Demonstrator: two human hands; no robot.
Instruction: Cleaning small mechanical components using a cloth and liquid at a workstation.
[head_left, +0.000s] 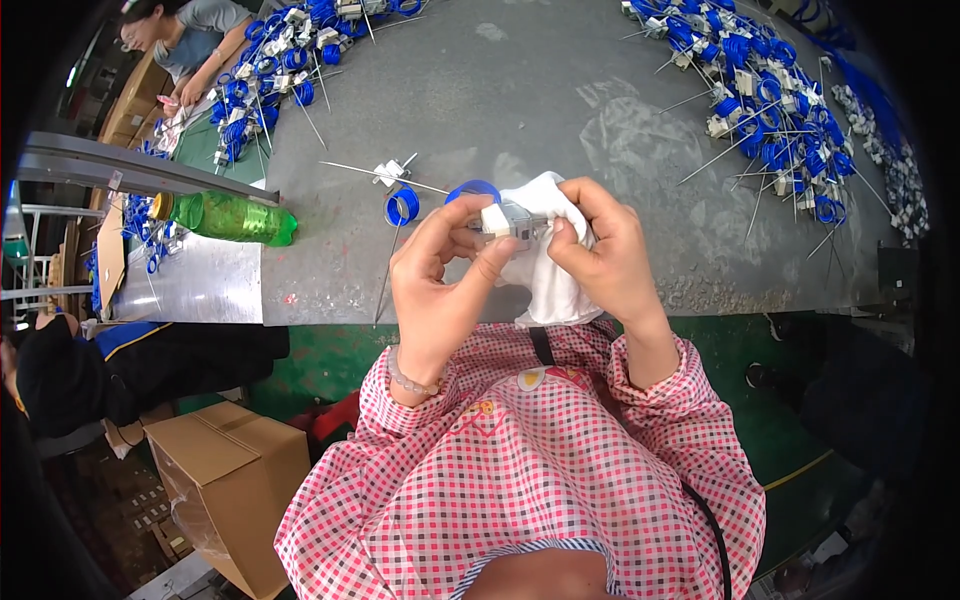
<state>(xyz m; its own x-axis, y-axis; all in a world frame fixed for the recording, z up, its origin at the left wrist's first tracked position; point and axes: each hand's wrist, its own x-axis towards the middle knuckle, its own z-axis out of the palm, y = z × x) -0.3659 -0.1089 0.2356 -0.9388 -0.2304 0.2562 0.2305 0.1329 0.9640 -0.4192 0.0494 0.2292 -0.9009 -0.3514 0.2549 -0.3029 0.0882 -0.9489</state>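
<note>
— Blue wire, wound in a glossy ring, sits at the back of the small part [505, 218] that both hands hold above the near edge of the grey table [520, 90]. What is the part made of?

— It looks like a white plastic block with a dull metal frame; the blue coil [473, 190] curves up behind it. The left hand [440, 275] is closed on it, thumb and forefinger pinching the white end.

— And the right hand [600, 255]?

— It is clamped on the other end, fingers curled, with a soft white cloth [550, 285] bunched under its palm and hanging down towards the checked pink sleeves.

— What lies just beyond?

— One more such piece [398, 195] lies on the worn, scuffed tabletop: a blue ring, a white block, and a long thin metal rod. Heaps of the same coils [770, 90] spread at the far right and far left of the table.

— Anything else near?

— A green plastic bottle [235, 217] lies on its side on a shiny metal sheet at the left. A brown cardboard box [225, 480] stands on the floor below.
</note>
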